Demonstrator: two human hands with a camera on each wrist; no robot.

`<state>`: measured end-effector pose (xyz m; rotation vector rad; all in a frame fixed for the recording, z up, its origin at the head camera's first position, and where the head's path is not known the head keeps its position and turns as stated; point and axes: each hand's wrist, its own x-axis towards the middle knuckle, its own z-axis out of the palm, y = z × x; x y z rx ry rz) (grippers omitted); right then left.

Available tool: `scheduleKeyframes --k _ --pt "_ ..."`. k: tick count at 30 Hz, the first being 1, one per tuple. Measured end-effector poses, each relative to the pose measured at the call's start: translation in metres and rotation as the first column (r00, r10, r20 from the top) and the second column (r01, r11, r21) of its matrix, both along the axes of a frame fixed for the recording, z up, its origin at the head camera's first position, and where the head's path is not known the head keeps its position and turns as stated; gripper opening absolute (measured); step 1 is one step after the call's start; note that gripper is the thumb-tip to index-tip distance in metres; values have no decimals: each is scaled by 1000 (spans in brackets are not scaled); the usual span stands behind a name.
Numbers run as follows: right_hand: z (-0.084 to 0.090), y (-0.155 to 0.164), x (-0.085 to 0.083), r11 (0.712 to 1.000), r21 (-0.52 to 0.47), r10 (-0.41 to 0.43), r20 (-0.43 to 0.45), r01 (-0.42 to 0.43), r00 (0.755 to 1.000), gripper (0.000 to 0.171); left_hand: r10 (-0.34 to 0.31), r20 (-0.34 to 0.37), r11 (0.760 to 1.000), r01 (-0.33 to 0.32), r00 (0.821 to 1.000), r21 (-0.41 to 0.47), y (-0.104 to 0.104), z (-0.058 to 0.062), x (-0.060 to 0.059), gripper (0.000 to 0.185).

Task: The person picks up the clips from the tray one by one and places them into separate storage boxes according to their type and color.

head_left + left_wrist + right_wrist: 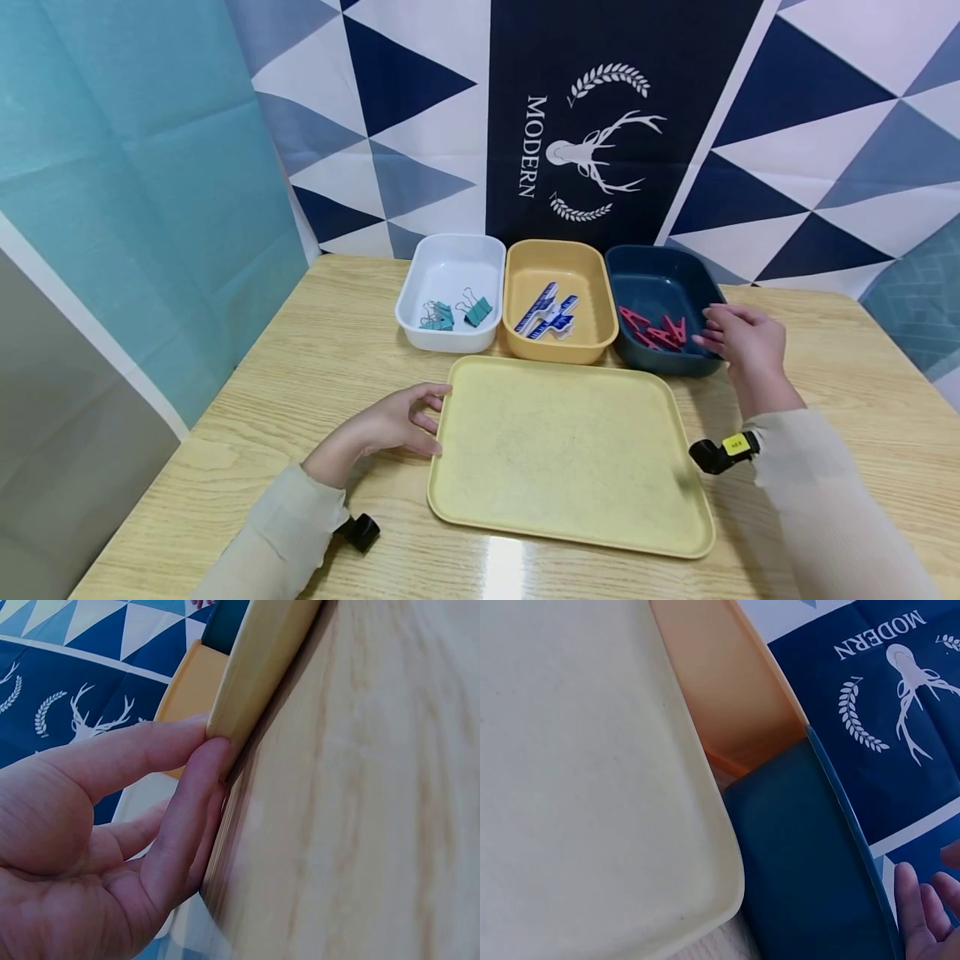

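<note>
A pale yellow tray [570, 458] lies flat on the wooden table, in front of three bins. At its left edge is my left hand [397, 419], thumb and fingertips spread along the rim. The left wrist view shows those fingertips [217, 750] right against the tray's rim. My right hand [746, 337] is by the right side of the dark blue bin [660, 360], its fingers loosely bent over the rim with nothing held. Red clips [660, 335] lie inside that bin. Only part of the right hand's fingers [911, 900] shows in the right wrist view.
Left of the dark blue bin stand a yellow-orange bin [558, 350] with blue-and-white clips [553, 315] and a white bin [450, 340] with teal binder clips [474, 310]. Behind them hangs a patterned cloth [420, 108]; a light blue curtain [150, 167] is at the left.
</note>
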<state>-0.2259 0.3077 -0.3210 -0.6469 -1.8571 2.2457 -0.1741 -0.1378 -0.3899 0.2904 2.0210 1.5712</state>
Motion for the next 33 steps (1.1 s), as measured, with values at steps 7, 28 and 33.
scheduleKeyframes --k 7,28,33 --pt "2 -3 9 999 -34 -12 4 12 1000 8 9 15 1000 -9 1000 1 1 1 1 82" --pt "-2 -8 34 995 -50 89 16 -88 996 20 -2 -6 1000 2 1000 0 0 3 3 82" --pt "-5 -9 39 994 -37 100 -5 -100 995 18 6 -6 1000 -6 1000 -1 1 1 3 83"
